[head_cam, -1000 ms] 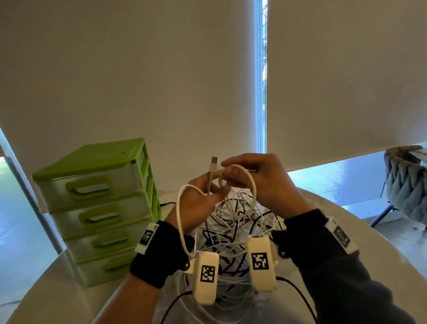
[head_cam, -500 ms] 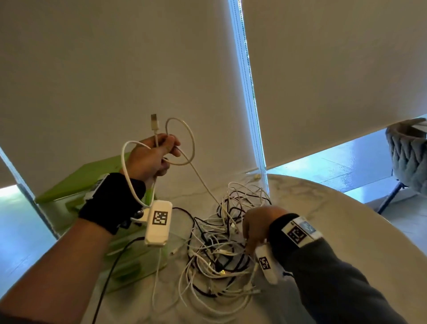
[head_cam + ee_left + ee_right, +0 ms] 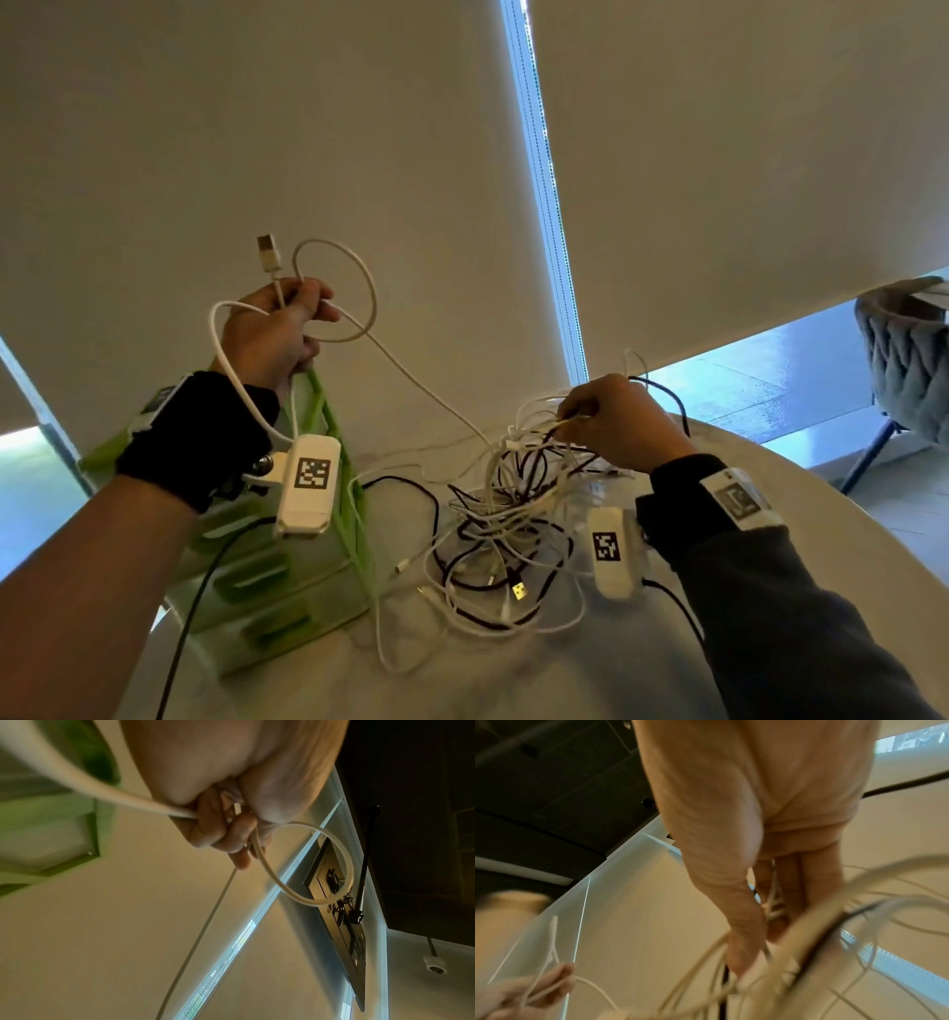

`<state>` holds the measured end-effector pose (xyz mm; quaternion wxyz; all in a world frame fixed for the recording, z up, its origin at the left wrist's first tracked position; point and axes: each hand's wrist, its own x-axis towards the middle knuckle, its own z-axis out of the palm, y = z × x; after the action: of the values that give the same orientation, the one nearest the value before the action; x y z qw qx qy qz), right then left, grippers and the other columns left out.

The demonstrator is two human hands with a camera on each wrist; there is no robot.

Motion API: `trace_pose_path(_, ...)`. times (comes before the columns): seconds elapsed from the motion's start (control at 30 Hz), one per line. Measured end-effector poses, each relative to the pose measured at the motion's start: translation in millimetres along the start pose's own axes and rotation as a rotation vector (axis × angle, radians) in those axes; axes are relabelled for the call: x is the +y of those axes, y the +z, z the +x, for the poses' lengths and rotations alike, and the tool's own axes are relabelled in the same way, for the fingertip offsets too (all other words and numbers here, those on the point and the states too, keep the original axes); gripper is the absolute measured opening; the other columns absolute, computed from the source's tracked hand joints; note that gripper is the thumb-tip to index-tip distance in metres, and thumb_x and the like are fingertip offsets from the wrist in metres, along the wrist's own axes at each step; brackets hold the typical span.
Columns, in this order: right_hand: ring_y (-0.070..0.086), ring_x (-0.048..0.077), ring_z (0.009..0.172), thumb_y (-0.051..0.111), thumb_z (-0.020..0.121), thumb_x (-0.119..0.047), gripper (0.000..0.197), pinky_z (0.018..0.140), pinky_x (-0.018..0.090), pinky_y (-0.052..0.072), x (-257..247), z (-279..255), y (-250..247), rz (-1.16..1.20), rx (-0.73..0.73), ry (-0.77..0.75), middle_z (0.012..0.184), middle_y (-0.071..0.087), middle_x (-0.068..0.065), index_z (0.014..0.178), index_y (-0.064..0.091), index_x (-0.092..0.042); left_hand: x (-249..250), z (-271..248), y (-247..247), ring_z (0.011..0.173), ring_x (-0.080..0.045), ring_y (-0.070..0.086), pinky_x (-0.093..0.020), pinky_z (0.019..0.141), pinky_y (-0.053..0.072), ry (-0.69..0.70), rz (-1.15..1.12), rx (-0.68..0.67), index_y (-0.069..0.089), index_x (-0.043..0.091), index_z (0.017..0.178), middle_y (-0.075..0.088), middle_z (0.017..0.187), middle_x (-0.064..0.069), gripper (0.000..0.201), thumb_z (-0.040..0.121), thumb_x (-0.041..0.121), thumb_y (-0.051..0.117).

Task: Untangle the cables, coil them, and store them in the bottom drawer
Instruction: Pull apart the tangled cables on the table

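Leftmost, the green drawer unit [image 3: 287, 580] stood at the table's [image 3: 770, 488] left edge with its drawers closed, the bottom one included. Above it your left hand [image 3: 272, 334] was raised, fingers curled round the white cable [image 3: 411, 383], the plug end sticking up and one loop already formed beside the fist. That cable ran down and right into the tangle of cables [image 3: 506, 534] heaped mid-table, white and black strands crossed together. At the right your right hand [image 3: 613, 424] pinched several strands at the top of the heap, part of it lifted off the surface. I judged the risk to be this: if you pulled the white cable while its far length was still snarled, the knot would tighten, or the whole heap would drag toward the table's edge.
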<state>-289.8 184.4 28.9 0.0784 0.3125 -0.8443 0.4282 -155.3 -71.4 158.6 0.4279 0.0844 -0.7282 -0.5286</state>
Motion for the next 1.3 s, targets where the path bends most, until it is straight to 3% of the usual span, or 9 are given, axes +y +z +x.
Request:
trace_pose_path(0.2, 0.057, 0.014, 0.084, 0.067, 0.081, -0.018, 0.038, 0.092, 0.031, 0.05, -4, 4, 3, -0.22, -0.224, 0.112, 0.096, 0.067, -0.006, 0.116, 0.061, -0.033, 26, 4, -5, 0.032, -0.004, 0.032, -0.015, 0.037, 0.025, 0.027, -0.008, 0.048, 0.062, 0.021, 0.082, 0.066, 0.082, -0.001, 0.024, 0.101, 0.026, 0.048)
trace_pose_path(0.4, 0.062, 0.01, 0.076, 0.066, 0.086, -0.045, 0.071, 0.092, 0.038, 0.051, -56, -13, 32, 0.15, -0.299, 0.029, 0.095, 0.063, -0.006, 0.146, 0.031, -0.029, 55, -6, 5, 0.036, -0.006, 0.031, -0.02, 0.042, 0.025, 0.025, -0.099, -0.104, 0.061, 0.022, 0.085, 0.069, 0.086, 0.001, 0.023, 0.101, 0.028, 0.046)
trace_pose_path(0.6, 0.059, 0.011, 0.048, 0.059, 0.094, -0.017, 0.016, 0.052, 0.023, 0.048, -58, -13, 20, 0.411, -0.261, 0.023, 0.063, 0.058, -0.001, 0.081, 0.068, -0.015, 52, -11, 2, 0.035, -0.008, 0.029, -0.018, 0.037, 0.024, 0.079, 0.059, -0.156, 0.063, 0.018, 0.096, 0.067, 0.078, -0.005, 0.008, 0.096, 0.017, 0.055)
trace_pose_path(0.7, 0.058, 0.017, 0.048, 0.063, 0.09, -0.011, 0.02, 0.054, 0.031, 0.053, -28, -6, -19, 0.347, 0.054, 0.098, 0.06, 0.061, 0.004, 0.071, 0.069, -0.013, 40, -12, -16, 0.037, -0.007, 0.032, -0.017, 0.037, 0.025, -0.037, 0.313, -0.268, 0.059, 0.017, 0.112, 0.05, 0.057, -0.001, 0.041, 0.076, 0.012, 0.077)
trace_pose_path(0.8, 0.068, 0.029, 0.074, 0.064, 0.082, -0.012, 0.016, 0.079, 0.043, 0.056, 20, -9, -59, 0.029, 0.214, 0.243, 0.075, 0.069, 0.012, 0.069, 0.07, -0.018, 32, -22, -24, 0.057, -0.011, 0.045, -0.024, 0.051, 0.032, -0.161, 0.526, -0.389, 0.06, 0.019, 0.117, 0.055, 0.075, -0.004, 0.047, 0.074, 0.009, 0.077)
trace_pose_path(0.93, 0.061, 0.033, 0.107, 0.057, 0.087, -0.012, 0.041, 0.091, 0.035, 0.047, 35, -21, -87, -0.332, -0.019, 0.348, 0.118, 0.062, 0.017, 0.128, 0.056, -0.015, 28, -32, -11, 0.052, -0.01, 0.031, -0.021, 0.044, 0.026, -0.216, 0.403, -0.372, 0.065, 0.013, 0.108, 0.047, 0.069, 0.0, 0.026, 0.088, -0.001, 0.053)
trace_pose_path(1.1, 0.071, 0.022, 0.079, 0.061, 0.093, -0.024, 0.04, 0.067, 0.03, 0.055, -61, -45, -85, 0.271, -0.108, 0.044, 0.105, 0.067, 0.001, 0.132, 0.053, -0.02, 40, -59, 29, 0.056, -0.012, 0.034, -0.022, 0.049, 0.028, -0.191, 0.123, -0.42, 0.06, 0.008, 0.082, 0.047, 0.065, -0.004, 0.031, 0.103, 0.017, 0.039)
trace_pose_path(1.23, 0.072, 0.015, 0.076, 0.057, 0.094, -0.037, 0.064, 0.066, 0.025, 0.056, -118, -56, -59, 0.271, -0.467, -0.036, 0.123, 0.061, 0.0, 0.15, 0.027, -0.021, 56, -86, 62, 0.077, -0.015, 0.052, -0.029, 0.072, 0.045, -0.115, -0.036, -0.485, 0.064, 0.012, 0.091, 0.058, 0.083, -0.004, 0.033, 0.103, 0.026, 0.037)
trace_pose_path(1.3, 0.069, 0.014, 0.071, 0.053, 0.097, -0.032, 0.048, 0.069, 0.027, 0.056, -117, -58, -50, 0.273, -0.577, -0.047, 0.104, 0.068, -0.001, 0.142, 0.041, -0.017, 61, -93, 71, 0.088, -0.016, 0.051, -0.03, 0.078, 0.044, -0.038, -0.011, -0.504, 0.069, 0.02, 0.096, 0.057, 0.093, -0.002, 0.035, 0.102, 0.032, 0.037)
